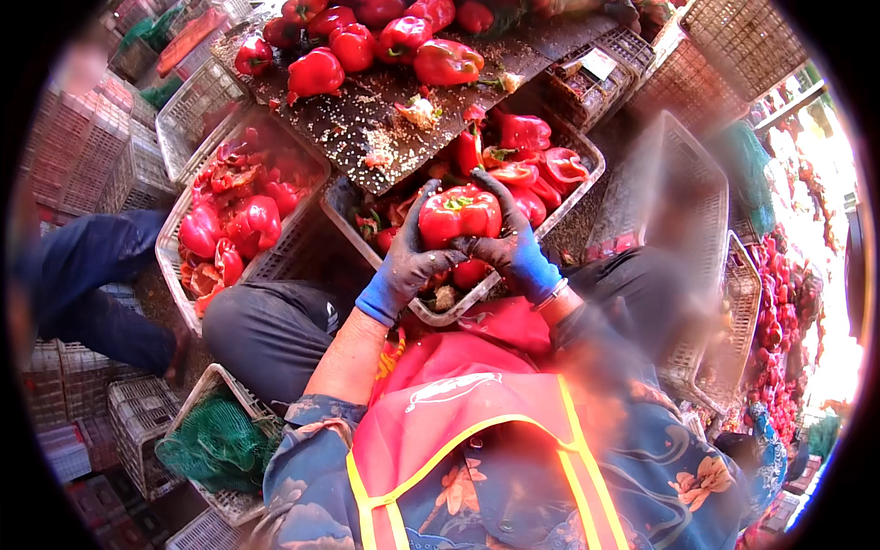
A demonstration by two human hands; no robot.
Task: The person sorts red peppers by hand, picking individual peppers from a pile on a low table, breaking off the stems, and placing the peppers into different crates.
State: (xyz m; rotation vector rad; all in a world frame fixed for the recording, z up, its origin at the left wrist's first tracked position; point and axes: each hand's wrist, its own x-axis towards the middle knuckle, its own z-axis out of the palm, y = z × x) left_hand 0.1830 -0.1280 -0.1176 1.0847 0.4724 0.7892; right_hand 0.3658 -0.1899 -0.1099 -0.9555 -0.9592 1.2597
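Note:
Between my two gloved hands sits one red bell pepper point(459, 218), its green stem end turned up toward me. My left hand point(412, 261), in a dark-palmed blue glove, grips its left side. From the right, my right hand point(510, 246) closes around it, thumb low on the pepper's front. Both hands are above a plastic crate point(450, 313) between my knees, which holds red peppers, opened pepper pieces and scraps. A dark board point(371, 148) lies just beyond, with pale seeds and cut cores point(418, 111) scattered over it and whole red peppers point(354, 48) heaped at its far side.
To the left, a crate point(168, 258) is filled with broken red peppers. Another person's leg point(103, 254) reaches in at far left. Green netting point(220, 440) spills from a crate at lower left. Tall crates point(687, 185) stand by my right knee; stacked crates point(82, 151) rise behind.

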